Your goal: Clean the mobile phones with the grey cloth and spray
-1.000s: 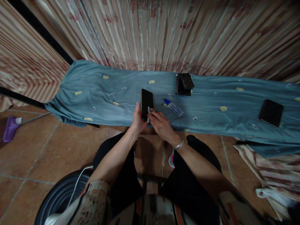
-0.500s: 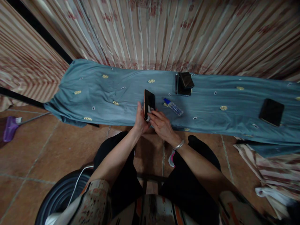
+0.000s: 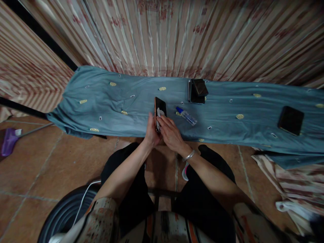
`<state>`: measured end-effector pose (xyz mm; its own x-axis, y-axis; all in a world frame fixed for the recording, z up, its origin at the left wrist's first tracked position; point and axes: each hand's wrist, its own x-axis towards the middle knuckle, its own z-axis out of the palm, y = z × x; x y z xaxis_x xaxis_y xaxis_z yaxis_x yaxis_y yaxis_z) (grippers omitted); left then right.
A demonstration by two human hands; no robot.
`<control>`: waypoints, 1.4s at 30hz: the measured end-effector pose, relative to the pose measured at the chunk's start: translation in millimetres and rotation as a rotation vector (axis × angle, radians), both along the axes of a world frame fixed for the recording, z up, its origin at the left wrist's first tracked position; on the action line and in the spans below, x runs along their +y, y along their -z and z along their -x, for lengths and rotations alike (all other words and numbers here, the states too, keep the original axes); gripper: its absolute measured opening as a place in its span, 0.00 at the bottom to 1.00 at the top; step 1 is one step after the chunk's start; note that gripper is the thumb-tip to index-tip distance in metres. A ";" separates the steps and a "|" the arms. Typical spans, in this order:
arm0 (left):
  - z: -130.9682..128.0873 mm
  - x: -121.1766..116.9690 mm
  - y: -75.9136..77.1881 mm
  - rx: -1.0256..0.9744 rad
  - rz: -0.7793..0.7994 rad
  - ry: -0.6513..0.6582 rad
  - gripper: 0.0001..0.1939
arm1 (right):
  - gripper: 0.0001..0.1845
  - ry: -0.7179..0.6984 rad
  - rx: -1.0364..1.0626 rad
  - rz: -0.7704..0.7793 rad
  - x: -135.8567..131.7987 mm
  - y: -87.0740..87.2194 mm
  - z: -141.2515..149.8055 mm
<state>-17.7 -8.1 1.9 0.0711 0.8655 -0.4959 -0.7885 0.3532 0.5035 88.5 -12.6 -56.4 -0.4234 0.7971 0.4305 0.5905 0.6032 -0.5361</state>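
A dark smartphone (image 3: 162, 103) with a copper-coloured edge is gripped from below by my left hand (image 3: 152, 132), thumb along its left side. It stands tilted up above the near edge of the cloth. My right hand (image 3: 171, 132) presses a small grey-white cloth (image 3: 159, 112) flat against the phone's face with its fingers. The lower part of the phone is hidden behind the fingers. To the right of my hands a clear spray bottle (image 3: 188, 116) with a blue cap lies on its side.
A blue-green patterned cloth (image 3: 136, 123) covers the long bench. On it are a stack of dark phones or flat devices (image 3: 197, 91) and a black flat item (image 3: 291, 120) at the far right. Curtains (image 3: 162, 44) hang behind. A purple broom (image 3: 9, 141) rests on the left floor.
My right hand and the grey-white cloth have slid up the phone's face, and the cloth now lies flatter. The left hand keeps its hold with little movement.
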 end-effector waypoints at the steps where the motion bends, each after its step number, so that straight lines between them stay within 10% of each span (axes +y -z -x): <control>1: -0.7 -1.0 -0.8 -0.004 0.005 -0.003 0.31 | 0.28 -0.009 -0.004 0.009 1.4 -0.5 -0.3; 42: -7.5 -12.6 4.4 -0.094 -0.033 0.197 0.29 | 0.33 0.104 -0.036 0.002 28.1 -10.4 -32.4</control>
